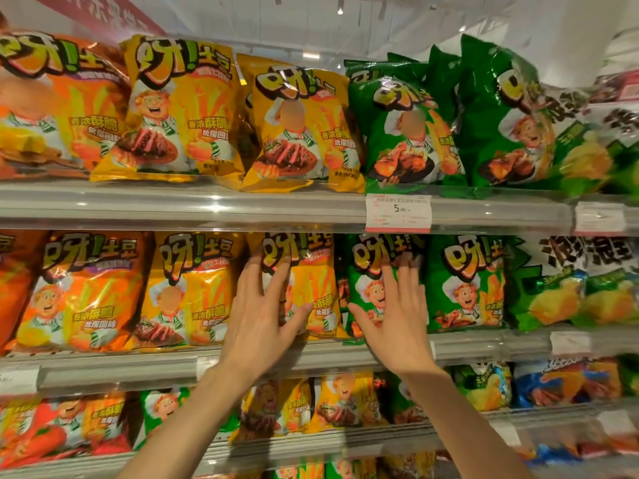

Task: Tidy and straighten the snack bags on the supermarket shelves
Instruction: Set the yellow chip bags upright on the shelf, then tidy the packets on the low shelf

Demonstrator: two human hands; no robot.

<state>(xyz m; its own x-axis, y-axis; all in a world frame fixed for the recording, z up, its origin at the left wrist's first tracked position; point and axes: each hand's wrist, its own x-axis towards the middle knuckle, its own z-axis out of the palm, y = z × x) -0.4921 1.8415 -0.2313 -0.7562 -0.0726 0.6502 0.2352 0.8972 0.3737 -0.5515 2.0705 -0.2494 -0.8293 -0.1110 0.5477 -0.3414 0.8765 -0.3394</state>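
On the middle shelf stands a yellow snack bag [311, 271], and my left hand [266, 316] lies flat on its front with fingers spread. Right of it stands a green snack bag [370, 281]; my right hand [397, 312] presses on its face, fingers apart and blurred at the tips. Neither hand closes around a bag. Both bags stand upright, touching each other at the shelf's front. The hands cover the lower middle of each bag.
The top shelf [207, 205] holds orange, yellow and green bags, some leaning, with a price tag [397, 213] on its rail. More orange and yellow bags [186, 288] stand left, green ones [463, 281] right. A lower shelf [311, 440] carries mixed bags.
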